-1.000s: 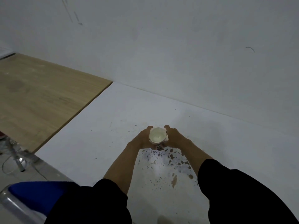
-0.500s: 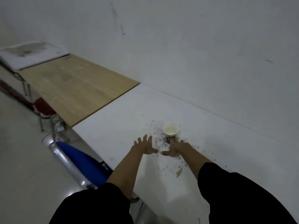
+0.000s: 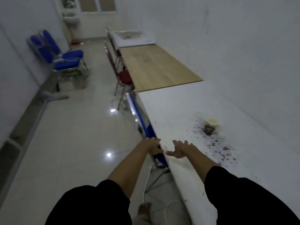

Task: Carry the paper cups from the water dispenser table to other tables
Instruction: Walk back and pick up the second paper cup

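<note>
Paper cup [image 3: 211, 126] upright on white table [image 3: 170, 111]; both hands apparently empty.

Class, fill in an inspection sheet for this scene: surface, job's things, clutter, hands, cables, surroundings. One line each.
Surface: white table, with brown specks scattered near the cup.
Job's things: one paper cup, upright on the white table, apart from both hands.
Clutter: nothing seen beyond the specks.
Hands: left hand by the blue chair back at the table edge; right hand open, empty, over the table.
Cables: white cable on the floor beneath the table edge.
Surroundings: wooden table beyond, red chair, blue chairs by the wall.
</note>
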